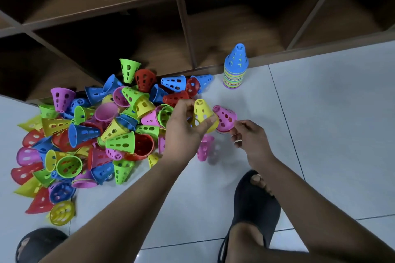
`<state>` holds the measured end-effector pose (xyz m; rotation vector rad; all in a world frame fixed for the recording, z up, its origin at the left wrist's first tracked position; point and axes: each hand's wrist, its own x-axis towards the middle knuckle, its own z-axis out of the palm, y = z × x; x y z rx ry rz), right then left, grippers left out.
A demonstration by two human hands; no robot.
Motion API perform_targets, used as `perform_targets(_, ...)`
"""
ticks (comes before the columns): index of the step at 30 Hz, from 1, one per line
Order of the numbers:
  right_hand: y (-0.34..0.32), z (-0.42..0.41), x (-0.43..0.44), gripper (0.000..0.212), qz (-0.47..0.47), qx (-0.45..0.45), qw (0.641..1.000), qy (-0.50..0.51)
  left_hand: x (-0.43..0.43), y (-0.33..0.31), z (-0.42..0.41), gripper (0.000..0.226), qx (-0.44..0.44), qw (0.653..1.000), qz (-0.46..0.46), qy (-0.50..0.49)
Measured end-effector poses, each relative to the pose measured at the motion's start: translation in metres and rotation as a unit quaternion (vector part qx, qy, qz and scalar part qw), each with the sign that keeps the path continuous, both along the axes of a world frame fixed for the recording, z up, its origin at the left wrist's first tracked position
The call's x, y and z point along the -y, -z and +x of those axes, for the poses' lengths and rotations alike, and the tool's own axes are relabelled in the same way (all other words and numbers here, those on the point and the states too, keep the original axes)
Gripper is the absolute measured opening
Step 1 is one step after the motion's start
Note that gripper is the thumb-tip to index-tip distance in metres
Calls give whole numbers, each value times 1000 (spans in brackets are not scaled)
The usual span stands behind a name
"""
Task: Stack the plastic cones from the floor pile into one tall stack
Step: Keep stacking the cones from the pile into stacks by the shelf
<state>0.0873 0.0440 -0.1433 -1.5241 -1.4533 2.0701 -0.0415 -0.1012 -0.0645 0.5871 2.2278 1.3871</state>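
A loose pile of coloured plastic cones [89, 130] covers the floor at left. A tall stack of cones [235, 70] with a blue one on top stands by the shelf base. My left hand [183, 128] grips a yellow cone [203, 114] by its sides, tip up. My right hand [248, 134] pinches the rim of a pink cone [225, 117], tilted with its tip towards the yellow one. Both cones are held above the floor, close together. Another pink cone [205, 147] lies blurred under my hands.
A dark wooden shelf unit [186, 28] with open compartments runs along the back. My feet in black sandals are at bottom right [254, 205] and bottom left [38, 243]. Pale floor tiles [331, 124] stretch to the right.
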Motion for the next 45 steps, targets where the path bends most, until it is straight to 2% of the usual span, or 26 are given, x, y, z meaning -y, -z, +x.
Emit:
perform_targets(4,4,7,-2,23,-6,44,999,-22,-22,4,4,42,-13,1000,6,6)
perform_targets(9,6,15,-1,18,-17,69,996,-57,-45,18,9,40,-17,999,-29,33)
perform_targets(14,8,22,16,11,52,108,980,-156,-39,39,8,48,-20,995,-74,67)
perform_targets(18,10,26,42,11,128,93,943,-293,1,46,6,47,-87,984,-123,92)
perform_targets(21,12,28,66,15,176,60,897,-402,47,51,4,43,-111,977,-163,82)
perform_targets(24,15,27,87,19,185,26,857,-481,94,56,5,38,-124,968,-206,69)
perform_targets(30,24,12,117,44,268,-3,787,-555,164,71,8,31,-122,950,-287,14)
perform_targets(34,32,-4,130,54,312,-20,751,-582,182,89,6,45,-70,935,-346,-38)
perform_targets(37,34,-16,138,51,334,-18,719,-610,180,96,6,62,-8,936,-347,-65)
perform_targets(41,35,-26,145,37,323,-24,698,-638,172,96,6,85,46,939,-324,-100)
perform_targets(45,38,-27,146,20,333,-26,686,-647,165,100,1,84,66,936,-327,-113)
